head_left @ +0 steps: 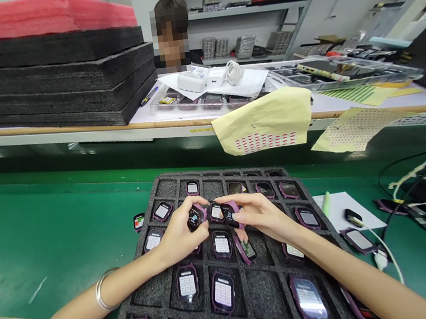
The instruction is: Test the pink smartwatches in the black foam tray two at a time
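Observation:
Between the thumb and fingers of my left hand is a purple-framed smartwatch with a dark lit screen. My right hand pinches a second purple smartwatch, its dark screen facing me. Both hands hover over the middle of a black foam tray. Many of its compartments hold purple watches with white lit screens, such as this watch. Just below my right hand, a tilted watch rests across a compartment edge. My fingers partly cover the two held watches.
The tray lies on a green bench. Left of it sits a loose watch; on the right are a white cable and another watch. Stacked foam trays and a clear box occupy the raised shelf. A person is behind it.

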### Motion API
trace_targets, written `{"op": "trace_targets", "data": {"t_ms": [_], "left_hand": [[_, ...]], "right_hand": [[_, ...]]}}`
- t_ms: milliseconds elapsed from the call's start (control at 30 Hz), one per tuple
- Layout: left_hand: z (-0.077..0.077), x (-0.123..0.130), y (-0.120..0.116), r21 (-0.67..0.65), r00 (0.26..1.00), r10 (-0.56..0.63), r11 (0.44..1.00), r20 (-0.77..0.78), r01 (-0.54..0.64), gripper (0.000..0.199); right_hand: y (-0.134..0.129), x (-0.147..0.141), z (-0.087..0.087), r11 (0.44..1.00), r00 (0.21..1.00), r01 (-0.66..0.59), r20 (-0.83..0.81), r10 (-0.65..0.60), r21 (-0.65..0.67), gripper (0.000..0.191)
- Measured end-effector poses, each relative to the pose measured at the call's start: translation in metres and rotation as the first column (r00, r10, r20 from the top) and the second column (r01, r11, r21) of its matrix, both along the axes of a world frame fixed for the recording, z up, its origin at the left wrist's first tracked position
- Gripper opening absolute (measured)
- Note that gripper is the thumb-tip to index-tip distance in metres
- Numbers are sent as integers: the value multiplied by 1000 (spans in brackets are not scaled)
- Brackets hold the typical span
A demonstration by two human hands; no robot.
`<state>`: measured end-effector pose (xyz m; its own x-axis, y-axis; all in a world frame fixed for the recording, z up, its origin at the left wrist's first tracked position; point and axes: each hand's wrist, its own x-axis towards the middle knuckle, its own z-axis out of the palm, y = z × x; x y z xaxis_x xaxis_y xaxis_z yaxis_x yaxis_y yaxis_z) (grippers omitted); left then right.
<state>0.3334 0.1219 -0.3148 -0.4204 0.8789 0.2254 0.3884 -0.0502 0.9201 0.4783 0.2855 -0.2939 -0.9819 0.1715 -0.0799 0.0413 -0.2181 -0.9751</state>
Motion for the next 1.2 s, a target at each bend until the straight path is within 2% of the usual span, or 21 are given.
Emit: {"op": "trace_targets", "data": {"t_ms": [300, 533, 700, 933, 1100, 1200], "left_hand": [[1, 2, -1, -7, 1000, -21, 1000, -12, 21, 26], [0, 1, 0, -15, 1000, -22, 1000, -9, 22, 28], [0, 0, 0, 31, 1000, -1, 1000, 3, 1, 30], [2, 1, -3, 24, 1000, 1, 1000, 11, -1, 30], [1, 1, -3, 40, 1000, 21, 999, -1, -21, 32], [-3, -1, -1, 16, 999, -3, 1000, 52, 2, 32]], "right_hand": [[-1, 1, 1, 1000, 1000, -16, 5, 16, -20, 49], [1, 2, 1, 997, 997, -79, 2, 78, 14, 49], [1, 5, 4, 993, 995, -95, -12, 96, 67, 51], [2, 6, 5, 996, 997, -63, -41, 65, 62, 51], [3, 6, 3, 994, 994, -106, -28, 107, 39, 49], [0, 4, 2, 993, 993, -114, -9, 114, 27, 49]]}}
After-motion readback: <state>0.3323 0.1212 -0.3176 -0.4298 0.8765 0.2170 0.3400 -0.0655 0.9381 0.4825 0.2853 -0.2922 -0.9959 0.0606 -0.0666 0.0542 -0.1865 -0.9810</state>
